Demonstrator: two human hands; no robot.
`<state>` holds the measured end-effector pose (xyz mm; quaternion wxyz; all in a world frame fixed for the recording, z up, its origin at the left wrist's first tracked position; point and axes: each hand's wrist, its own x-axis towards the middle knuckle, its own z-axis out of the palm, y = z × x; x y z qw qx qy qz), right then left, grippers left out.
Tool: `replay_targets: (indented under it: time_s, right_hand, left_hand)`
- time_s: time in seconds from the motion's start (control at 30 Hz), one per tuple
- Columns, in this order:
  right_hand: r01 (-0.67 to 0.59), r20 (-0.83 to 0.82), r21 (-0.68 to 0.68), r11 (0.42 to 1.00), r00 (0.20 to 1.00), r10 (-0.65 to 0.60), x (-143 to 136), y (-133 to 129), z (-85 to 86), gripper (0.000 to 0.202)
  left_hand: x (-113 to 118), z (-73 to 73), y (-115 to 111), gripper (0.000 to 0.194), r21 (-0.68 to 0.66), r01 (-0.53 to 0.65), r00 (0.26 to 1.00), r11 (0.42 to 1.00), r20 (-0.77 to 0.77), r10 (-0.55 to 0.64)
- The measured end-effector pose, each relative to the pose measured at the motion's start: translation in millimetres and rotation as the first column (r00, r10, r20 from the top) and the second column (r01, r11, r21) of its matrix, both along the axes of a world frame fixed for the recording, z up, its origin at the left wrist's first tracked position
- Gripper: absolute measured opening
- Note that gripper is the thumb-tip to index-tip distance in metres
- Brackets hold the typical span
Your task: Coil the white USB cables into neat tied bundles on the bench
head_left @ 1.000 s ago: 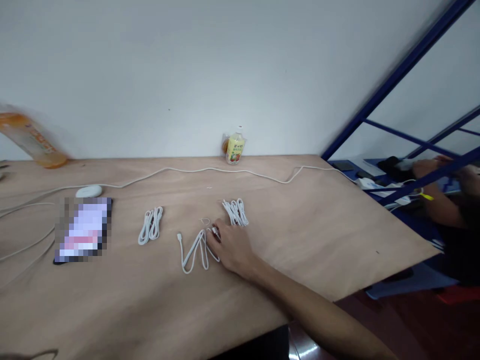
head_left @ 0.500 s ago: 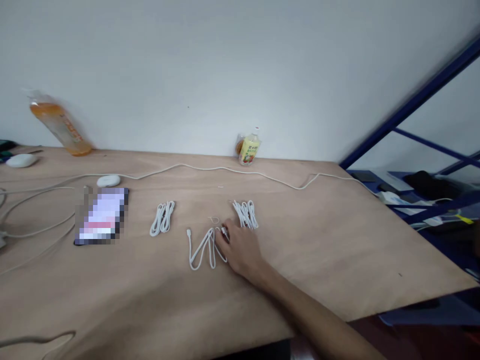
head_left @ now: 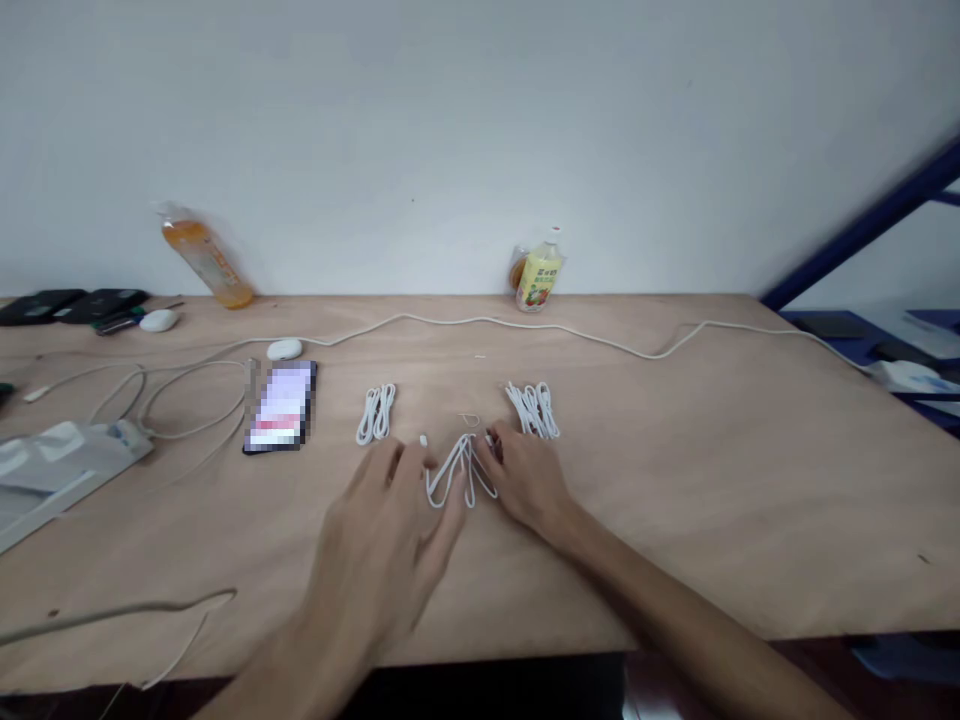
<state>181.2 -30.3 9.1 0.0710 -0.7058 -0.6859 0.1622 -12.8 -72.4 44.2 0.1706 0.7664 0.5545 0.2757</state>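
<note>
From the head camera, two containers stand against the pale wall at the back of the light brown wooden desk [head_left: 675,480]: a clear plastic bottle of orange drink [head_left: 204,258], leaning in the picture, on the left, and a small yellow-labelled bottle with a white cap [head_left: 538,275] nearer the middle; its contents look pale yellow, though the label hides most of it. Near the desk's middle lies a loose white cable in zigzag loops [head_left: 456,475], flat on the wood, between two neatly coiled white cable bundles, one to the left [head_left: 375,412] and one to the right [head_left: 534,408]. The right hand [head_left: 525,478] comes in from the lower right, palm down, its fingertips pressed together at the right end of the loose cable, apparently pinching the plug there, though the spot is small and blurred. The left hand [head_left: 379,545] reaches in from the bottom edge with fingers spread and slightly curled, its fingertips just beside the cable's left loops; I cannot tell if they touch. A dark phone with a blurred screen [head_left: 281,408] lies left of the bundles, a small white oval device [head_left: 284,349] behind it, and a long white cord [head_left: 600,340] runs across the back of the desk.
</note>
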Motion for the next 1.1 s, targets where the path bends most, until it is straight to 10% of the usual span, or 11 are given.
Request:
replay_targets:
  time_s: [0.2, 0.37, 0.5, 0.67, 0.9, 1.1]
  right_hand:
    - [0.013, -0.034, 0.024, 1.0, 0.999, -0.012, -2, -2, -0.6, 0.038]
    - [0.01, -0.146, 0.114, 0.993, 0.989, 0.007, -1, -5, -5.7, 0.041]
    - [0.072, -0.317, 0.206, 0.976, 0.948, -0.003, 0, -6, -14.1, 0.04]
    - [0.17, -0.694, 0.165, 0.972, 0.72, -0.008, 0, -5, -22.3, 0.046]
    - [0.306, -0.888, 0.066, 0.95, 0.452, -0.084, 1, 4, -22.3, 0.042]
    - [0.279, -0.977, -0.027, 0.96, 0.197, -0.085, 4, 9, -20.4, 0.043]
  left_hand:
    - [27, -20.9, 31, 0.028, -0.256, -0.086, 0.941, 0.963, -0.339, -0.007]
    - [26, -30.2, 40, 0.003, -0.273, -0.02, 0.993, 0.962, -0.116, -0.013]
    - [23, -24.4, 47, 0.02, -0.431, 0.115, 0.93, 0.895, 0.364, 0.056]
    - [31, -20.5, 57, 0.03, -0.535, 0.393, 0.617, 0.748, 0.756, 0.217]
    - [35, -25.5, 80, 0.04, -0.382, 0.348, 0.608, 0.856, 0.787, 0.104]
    - [28, -42.8, 91, 0.099, -0.404, 0.395, 0.428, 0.825, 0.876, 0.224]
